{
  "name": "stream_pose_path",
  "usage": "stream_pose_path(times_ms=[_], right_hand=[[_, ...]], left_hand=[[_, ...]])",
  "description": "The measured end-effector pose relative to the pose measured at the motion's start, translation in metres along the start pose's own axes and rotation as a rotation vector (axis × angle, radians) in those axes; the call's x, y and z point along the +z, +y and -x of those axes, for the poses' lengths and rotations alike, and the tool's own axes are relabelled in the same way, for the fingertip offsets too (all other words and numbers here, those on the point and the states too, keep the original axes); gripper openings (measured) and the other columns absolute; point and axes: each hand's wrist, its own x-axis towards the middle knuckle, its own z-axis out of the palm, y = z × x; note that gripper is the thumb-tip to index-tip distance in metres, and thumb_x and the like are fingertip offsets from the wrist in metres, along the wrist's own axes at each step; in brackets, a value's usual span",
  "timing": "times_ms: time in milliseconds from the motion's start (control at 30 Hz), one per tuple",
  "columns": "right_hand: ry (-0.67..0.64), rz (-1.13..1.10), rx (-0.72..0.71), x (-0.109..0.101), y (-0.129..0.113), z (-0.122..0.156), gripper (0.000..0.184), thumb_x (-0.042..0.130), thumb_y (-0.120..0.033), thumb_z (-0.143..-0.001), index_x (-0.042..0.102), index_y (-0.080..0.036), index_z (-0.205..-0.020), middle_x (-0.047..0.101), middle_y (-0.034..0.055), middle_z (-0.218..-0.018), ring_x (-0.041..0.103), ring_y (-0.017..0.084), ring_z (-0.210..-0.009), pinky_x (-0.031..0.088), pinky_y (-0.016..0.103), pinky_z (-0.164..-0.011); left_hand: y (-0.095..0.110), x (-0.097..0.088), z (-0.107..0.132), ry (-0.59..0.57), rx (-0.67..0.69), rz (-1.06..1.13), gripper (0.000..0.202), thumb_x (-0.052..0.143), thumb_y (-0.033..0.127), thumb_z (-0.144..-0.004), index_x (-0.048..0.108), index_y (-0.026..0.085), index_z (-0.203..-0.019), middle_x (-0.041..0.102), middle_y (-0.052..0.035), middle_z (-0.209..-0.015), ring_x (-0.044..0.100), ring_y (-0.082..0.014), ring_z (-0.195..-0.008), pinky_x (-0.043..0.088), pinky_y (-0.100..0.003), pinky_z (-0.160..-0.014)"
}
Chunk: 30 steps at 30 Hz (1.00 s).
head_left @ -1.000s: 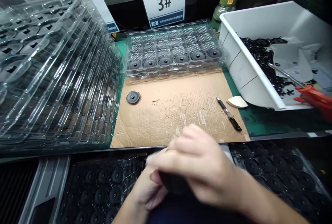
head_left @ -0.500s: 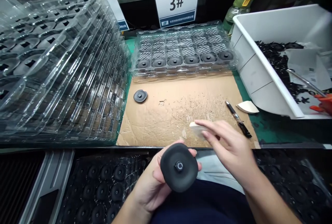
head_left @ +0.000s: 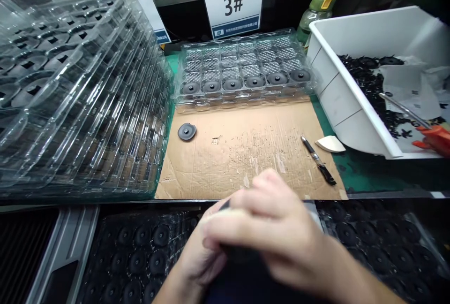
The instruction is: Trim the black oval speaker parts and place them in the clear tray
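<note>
My left hand [head_left: 200, 262] cups a black round part [head_left: 234, 251] near the bottom middle; only a dark sliver of it shows. My right hand [head_left: 270, 229] lies over the part with its fingers curled and blurred by motion. Whether a small white piece is in its fingers is hidden. A loose black disc [head_left: 186, 131] lies on the cardboard sheet [head_left: 246, 149]. Behind the cardboard stands a clear blister tray [head_left: 242, 57] with a front row of black discs.
A tall stack of clear trays [head_left: 77, 93] fills the left. A white bin [head_left: 351, 93] with black scraps and red-handled scissors [head_left: 431, 135] stands right. A black pen [head_left: 318, 160] and a white wedge [head_left: 329, 144] lie on the cardboard's right. Trays of black discs [head_left: 140, 252] sit below.
My right hand, which was lifted off to the right with a white piece, has come back down over the black part. The part, plainly seen half a second ago, is now covered.
</note>
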Motion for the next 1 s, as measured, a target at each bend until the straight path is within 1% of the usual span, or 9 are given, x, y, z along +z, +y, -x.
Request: stream_pose_path(times_ms=[133,267,433,500,567,667,800,933,1000], right_hand=[[0.04,-0.053,0.363,-0.008,0.045,0.021,0.024,0.048,-0.014,-0.092,0.067,-0.024,-0.102,0.068,0.0011,-0.089,0.058,0.014,-0.08,0.041,0.029,-0.072],[0.009,0.022,0.532,0.018,0.085,0.062,0.023,0.052,-0.015,-0.088,0.068,-0.022,-0.102,0.07,0.0029,-0.085,0.061,0.017,-0.078,0.045,0.033,-0.072],[0.082,0.041,0.606,0.023,0.066,0.065,0.022,0.052,-0.02,-0.089,0.067,-0.021,-0.105,0.07,0.0052,-0.092,0.063,0.017,-0.077,0.049,0.029,-0.064],[0.226,0.03,0.569,0.012,0.039,0.047,0.023,0.053,-0.022,-0.09,0.064,-0.023,-0.11,0.068,0.0051,-0.102,0.063,0.016,-0.078,0.048,0.026,-0.06],[0.314,0.011,0.4,0.004,0.011,0.029,0.025,0.053,-0.018,-0.089,0.062,-0.021,-0.111,0.068,0.0047,-0.101,0.061,0.016,-0.079,0.047,0.027,-0.063],[0.194,-0.005,0.158,0.002,-0.014,0.012,0.024,0.049,-0.01,-0.088,0.062,-0.012,-0.107,0.069,0.0067,-0.085,0.059,0.016,-0.072,0.044,0.031,-0.067],[-0.034,-0.072,0.196,0.008,-0.014,0.002,0.021,0.047,-0.008,-0.088,0.064,-0.014,-0.098,0.068,0.0025,-0.079,0.057,0.013,-0.067,0.04,0.028,-0.064],[0.119,0.037,0.113,0.01,-0.011,-0.003,0.021,0.045,-0.01,-0.089,0.063,-0.008,-0.1,0.066,0.0058,-0.076,0.056,0.015,-0.066,0.037,0.031,-0.063],[0.069,0.008,0.1,0.006,-0.014,0.003,0.022,0.043,-0.01,-0.09,0.062,-0.01,-0.101,0.066,0.0046,-0.077,0.058,0.014,-0.069,0.039,0.031,-0.066]], left_hand=[[0.008,0.003,0.005,-0.127,0.058,0.133,0.051,0.081,0.035,-0.057,0.067,0.026,-0.105,0.072,-0.0025,-0.104,0.066,-0.0212,-0.096,0.046,-0.032,-0.093],[0.009,0.001,0.005,-0.155,0.071,0.18,0.038,0.076,0.028,-0.067,0.067,0.026,-0.104,0.072,-0.0021,-0.107,0.066,-0.0183,-0.097,0.046,-0.028,-0.092],[0.005,0.003,0.0,-0.145,0.059,0.182,0.044,0.08,0.026,-0.062,0.067,0.025,-0.104,0.071,-0.0024,-0.107,0.066,-0.0201,-0.098,0.049,-0.027,-0.089],[0.003,0.006,0.0,-0.092,0.065,0.165,0.046,0.081,0.026,-0.06,0.067,0.025,-0.104,0.072,-0.0024,-0.105,0.067,-0.0185,-0.095,0.049,-0.025,-0.087],[0.0,0.007,0.0,-0.013,0.099,0.136,0.051,0.082,0.027,-0.058,0.066,0.024,-0.107,0.071,-0.0023,-0.103,0.066,-0.0155,-0.092,0.049,-0.02,-0.084],[-0.003,0.004,0.0,0.053,0.166,0.101,0.051,0.08,0.032,-0.06,0.065,0.025,-0.109,0.07,-0.0021,-0.105,0.063,-0.0153,-0.096,0.048,-0.021,-0.086],[-0.002,0.005,0.0,0.071,0.193,0.094,0.05,0.082,0.029,-0.057,0.067,0.028,-0.104,0.07,-0.0005,-0.104,0.063,-0.0181,-0.098,0.049,-0.025,-0.089],[0.002,0.013,0.003,0.066,0.104,0.066,0.05,0.08,0.035,-0.06,0.066,0.026,-0.107,0.069,-0.0024,-0.104,0.058,-0.0213,-0.11,0.042,-0.027,-0.098],[0.005,0.012,0.004,0.028,0.094,0.072,0.047,0.08,0.032,-0.061,0.067,0.027,-0.105,0.069,-0.0008,-0.106,0.058,-0.0206,-0.11,0.042,-0.027,-0.098]])
